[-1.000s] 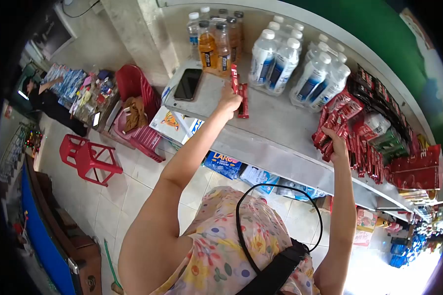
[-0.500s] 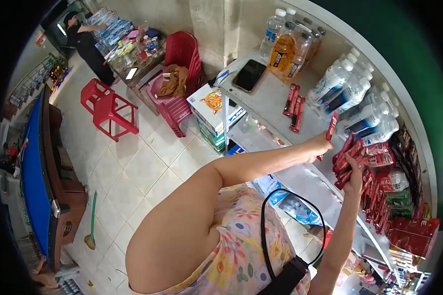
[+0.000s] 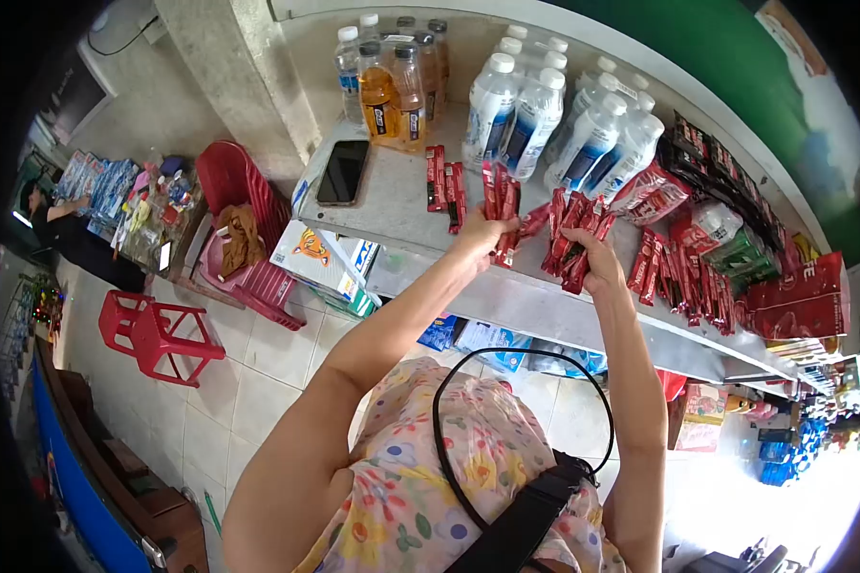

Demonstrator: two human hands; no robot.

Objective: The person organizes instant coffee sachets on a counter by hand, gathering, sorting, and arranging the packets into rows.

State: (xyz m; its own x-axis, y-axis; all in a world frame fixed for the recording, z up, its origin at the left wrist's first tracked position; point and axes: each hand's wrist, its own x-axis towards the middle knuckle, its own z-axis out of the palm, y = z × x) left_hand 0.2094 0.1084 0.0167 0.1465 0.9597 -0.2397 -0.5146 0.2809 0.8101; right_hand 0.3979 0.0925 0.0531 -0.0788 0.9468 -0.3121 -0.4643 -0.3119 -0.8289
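My left hand point(image 3: 490, 239) is closed on a few upright red stick sachets point(image 3: 503, 197) above the front of the grey shelf point(image 3: 392, 208). Just to its right, my right hand point(image 3: 598, 262) grips a fanned bunch of similar red stick sachets point(image 3: 566, 229). Some sachets lie between the two hands. A small group of red sachets point(image 3: 445, 189) rests on the shelf left of my left hand. More red stick sachets point(image 3: 690, 286) lie in rows to the right of my right hand.
A black phone point(image 3: 344, 173) lies at the shelf's left end, near amber drink bottles point(image 3: 379, 100). Packs of white-capped bottles point(image 3: 535, 119) stand behind my hands. Right are dark sachet strips point(image 3: 726, 167) and a red bag point(image 3: 799, 298). A person point(image 3: 91, 246) stands far left, beyond red stools point(image 3: 177, 339).
The view has swung so the shelf sits more level and central. My left hand now holds several sachets upright, close beside the bunch in my right hand, which stays gripped.
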